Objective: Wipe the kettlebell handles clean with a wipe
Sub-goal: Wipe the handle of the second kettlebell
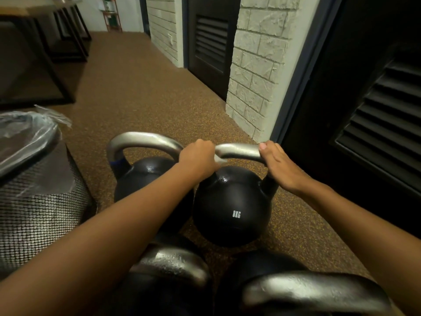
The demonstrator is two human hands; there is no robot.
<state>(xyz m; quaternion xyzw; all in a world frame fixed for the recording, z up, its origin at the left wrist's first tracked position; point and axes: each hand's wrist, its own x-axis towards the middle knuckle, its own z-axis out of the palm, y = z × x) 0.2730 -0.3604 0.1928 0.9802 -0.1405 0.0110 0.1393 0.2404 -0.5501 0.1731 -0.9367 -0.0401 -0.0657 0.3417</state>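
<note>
I have the 8 kg kettlebell [232, 206] standing upright on the speckled floor [145, 92], straight ahead of me and near a pale brick wall corner [255, 71]. Its steel handle [239, 151] runs left to right across my view, and one hand sits at each end.

My left hand [198, 160] is fisted round the left bend of the bar. A pale scrap [218, 158] shows at the edge of that fist. I judge it to be the wipe but cannot tell for sure.

My right hand [280, 167] holds the right corner, thumb laid on top, with the fingers out of sight behind the upright.

The bare stretch of bar lies between the hands, so I judge the next stroke should run along it from the left fist towards the right, which steadies the bell.
</note>
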